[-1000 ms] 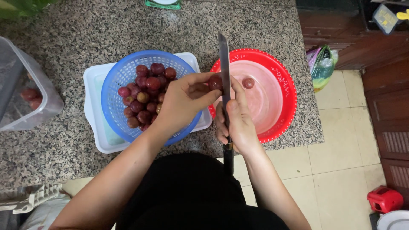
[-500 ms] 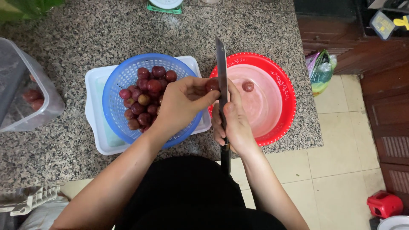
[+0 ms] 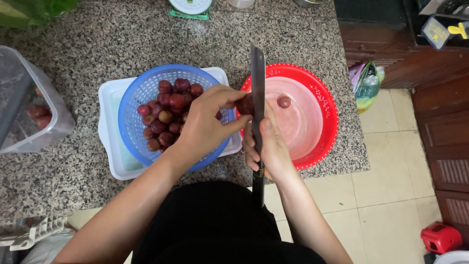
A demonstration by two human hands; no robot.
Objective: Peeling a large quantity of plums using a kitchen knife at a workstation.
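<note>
My left hand pinches a small dark red fruit against the flat blade of a big knife. My right hand grips the knife by its handle, blade pointing away from me, thumb along the blade. A blue basket to the left holds several of the same red fruits and sits in a white tray. Under the knife, a red bowl with a pink inner bowl holds one piece of fruit.
A speckled granite counter carries everything. A clear plastic box with red fruit stands at the left edge. A kitchen scale is at the back. Tiled floor, a plastic bag and wooden cabinets lie to the right.
Both hands and the knife stay nearly in place. My left fingers have shifted slightly on the fruit at the blade.
</note>
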